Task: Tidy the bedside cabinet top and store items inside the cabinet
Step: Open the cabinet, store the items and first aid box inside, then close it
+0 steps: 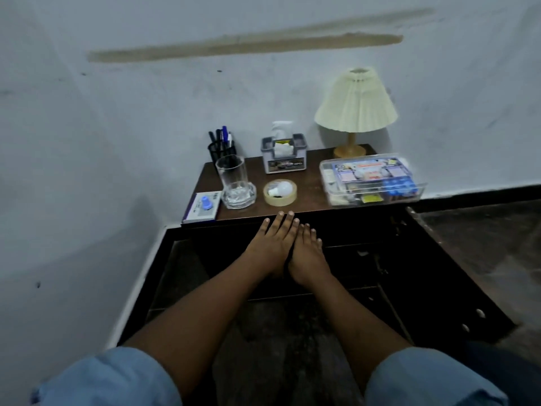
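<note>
Cabinet top is dark wood, against the wall. Tissue box sits mid-back; everything else is ref'd to it.

- Left of it, back corner: mesh pen holder w/ pens.
- Front-left: tall glass standing upright in a glass ashtray.
- Further front-left, at the corner: flat purple-white box w/ a small blue item on top.
- Straight in front: tape roll lying flat, white bulb resting in its hole.
- Right/front-right: clear plastic box of small bits, by the right edge.
- Back-right: lamp w/ pleated shade.

L hand and R hand are flat, fingers straight, side by side and touching, holding nothing. They lie in front of the tissue box, beyond the tape roll, just below the top's front edge. The tape roll and ashtray are the items closest to the fingertips. The cabinet front underneath is too dark to tell what's inside.
</note>
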Demonstrator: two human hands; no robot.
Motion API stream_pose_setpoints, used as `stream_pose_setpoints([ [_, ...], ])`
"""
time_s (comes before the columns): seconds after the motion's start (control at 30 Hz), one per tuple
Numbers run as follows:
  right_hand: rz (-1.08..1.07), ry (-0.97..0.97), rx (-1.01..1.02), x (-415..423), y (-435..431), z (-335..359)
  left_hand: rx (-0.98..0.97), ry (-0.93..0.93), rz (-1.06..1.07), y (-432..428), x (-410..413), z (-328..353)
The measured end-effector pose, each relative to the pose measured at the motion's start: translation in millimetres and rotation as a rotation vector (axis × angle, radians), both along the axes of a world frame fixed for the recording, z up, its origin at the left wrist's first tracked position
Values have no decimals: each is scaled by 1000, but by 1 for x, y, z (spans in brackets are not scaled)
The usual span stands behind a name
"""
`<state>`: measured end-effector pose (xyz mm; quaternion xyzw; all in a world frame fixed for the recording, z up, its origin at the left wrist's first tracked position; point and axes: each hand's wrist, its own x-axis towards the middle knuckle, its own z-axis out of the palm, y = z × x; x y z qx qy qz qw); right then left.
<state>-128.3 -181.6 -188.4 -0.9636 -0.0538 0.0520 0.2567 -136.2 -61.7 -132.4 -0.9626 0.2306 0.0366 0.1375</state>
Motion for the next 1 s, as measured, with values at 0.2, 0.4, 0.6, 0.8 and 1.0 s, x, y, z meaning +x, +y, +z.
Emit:
stream_pose_setpoints([
  [0.2,-138,-3,561,13,28,-8,54,23,85,41,-9,-4],
  [0.4,-203,-24,915,26,20,-5,42,32,98,52,-10,-3],
  [0.6,-117,-56,825,17,1,-16,-143,216,144,48,-8,11],
  [0.8,3,-196,504,4,-8,-12,-97,337,206,56,-9,25],
  [1.0,165,592,699,6,-2,16,-142,453,268,80,-21,46],
])
